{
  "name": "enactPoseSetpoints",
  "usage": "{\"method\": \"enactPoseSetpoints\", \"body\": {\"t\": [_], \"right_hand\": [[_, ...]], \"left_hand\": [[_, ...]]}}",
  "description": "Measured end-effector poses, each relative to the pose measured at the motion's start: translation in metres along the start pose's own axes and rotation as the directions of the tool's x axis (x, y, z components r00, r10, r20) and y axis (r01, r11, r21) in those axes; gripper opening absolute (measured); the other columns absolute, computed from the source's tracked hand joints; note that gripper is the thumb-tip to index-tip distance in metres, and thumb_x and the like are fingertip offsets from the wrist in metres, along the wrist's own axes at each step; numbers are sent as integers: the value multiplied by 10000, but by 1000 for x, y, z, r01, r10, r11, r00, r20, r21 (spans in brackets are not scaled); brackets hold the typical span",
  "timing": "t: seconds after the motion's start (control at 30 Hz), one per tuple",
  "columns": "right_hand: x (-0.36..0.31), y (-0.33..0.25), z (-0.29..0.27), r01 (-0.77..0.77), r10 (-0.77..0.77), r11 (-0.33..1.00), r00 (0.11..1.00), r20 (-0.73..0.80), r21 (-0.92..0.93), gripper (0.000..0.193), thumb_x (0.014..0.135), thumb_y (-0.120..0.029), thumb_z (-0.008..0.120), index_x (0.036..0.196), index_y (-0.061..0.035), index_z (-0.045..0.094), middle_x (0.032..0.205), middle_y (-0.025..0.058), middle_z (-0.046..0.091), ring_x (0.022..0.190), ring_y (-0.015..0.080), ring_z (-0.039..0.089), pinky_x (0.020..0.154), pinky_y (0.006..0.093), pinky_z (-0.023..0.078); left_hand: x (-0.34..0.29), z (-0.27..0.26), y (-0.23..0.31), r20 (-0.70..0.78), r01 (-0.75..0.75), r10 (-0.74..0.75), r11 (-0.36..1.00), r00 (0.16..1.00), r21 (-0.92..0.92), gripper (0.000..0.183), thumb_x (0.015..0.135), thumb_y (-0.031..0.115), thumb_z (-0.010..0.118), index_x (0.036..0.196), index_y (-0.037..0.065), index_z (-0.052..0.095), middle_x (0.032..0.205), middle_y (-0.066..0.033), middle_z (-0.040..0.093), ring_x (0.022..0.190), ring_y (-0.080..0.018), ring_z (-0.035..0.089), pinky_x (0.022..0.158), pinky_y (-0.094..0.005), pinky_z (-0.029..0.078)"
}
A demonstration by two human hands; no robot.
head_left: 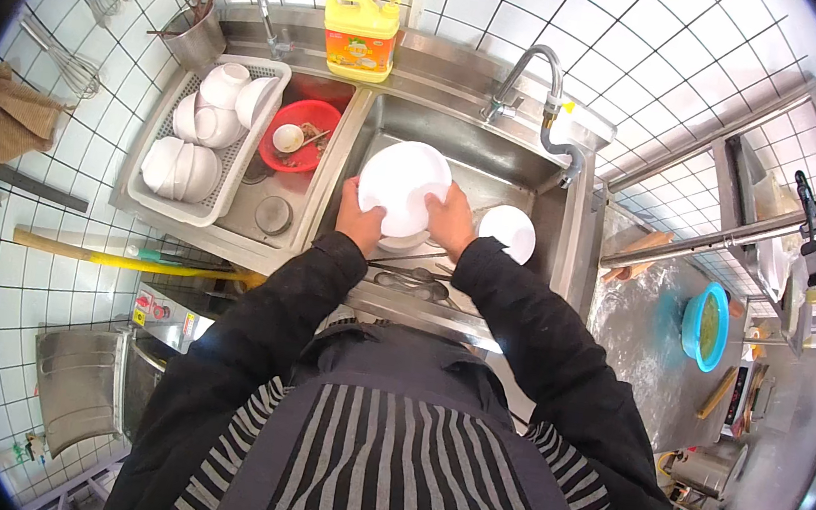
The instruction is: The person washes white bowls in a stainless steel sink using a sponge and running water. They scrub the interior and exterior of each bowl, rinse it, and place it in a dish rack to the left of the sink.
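Observation:
Over the right-hand sink basin [545, 198], I hold a round white plate [402, 179] in both hands. My left hand [360, 219] grips its lower left edge, thumb on the upper face. My right hand [451, 222] is closed on the lower right edge in the same way. Part of another pale dish [401, 245] shows beneath the plate. A second white dish [509, 231] lies in the basin just right of my right hand. Several spoons and thin utensils [415, 282] lie at the basin's near side, partly hidden by my sleeves.
At left, a white draining basket [214, 217] holds several white bowls [183, 169]. A red basin [311, 155] with scraps and a small bowl stands beside it. Behind are a yellow jug [360, 38] and a curved faucet [533, 63]. A blue basin [698, 325] rests on the right-hand counter.

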State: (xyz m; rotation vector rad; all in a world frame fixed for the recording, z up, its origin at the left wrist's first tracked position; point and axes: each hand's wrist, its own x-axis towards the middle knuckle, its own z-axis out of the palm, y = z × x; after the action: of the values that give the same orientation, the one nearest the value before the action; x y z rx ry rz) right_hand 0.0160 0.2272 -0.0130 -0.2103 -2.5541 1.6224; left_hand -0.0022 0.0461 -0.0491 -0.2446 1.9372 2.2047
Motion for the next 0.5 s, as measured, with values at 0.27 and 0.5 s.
{"method": "enactPoseSetpoints", "body": {"t": [0.27,0.5], "right_hand": [[24,-11,-32,500,-329,678,862,386,-538,348,908,-57,573,1255,-83,566,1016,217,713,900,420,695,767,470,564],[7,15,10,136,-135,990,991,20,-46,334,950,-83,567,1273,3,558,1110,259,681,1011,396,680,826,451,555]], "left_hand": [[24,-17,30,514,-298,-42,773,857,560,482,894,28,545,1376,10,535,1219,-189,666,1157,-337,642,932,-451,543],[27,-14,1,92,-66,50,981,994,180,503,887,11,496,1389,41,527,1220,-226,665,1107,-327,671,911,-412,551]]}}
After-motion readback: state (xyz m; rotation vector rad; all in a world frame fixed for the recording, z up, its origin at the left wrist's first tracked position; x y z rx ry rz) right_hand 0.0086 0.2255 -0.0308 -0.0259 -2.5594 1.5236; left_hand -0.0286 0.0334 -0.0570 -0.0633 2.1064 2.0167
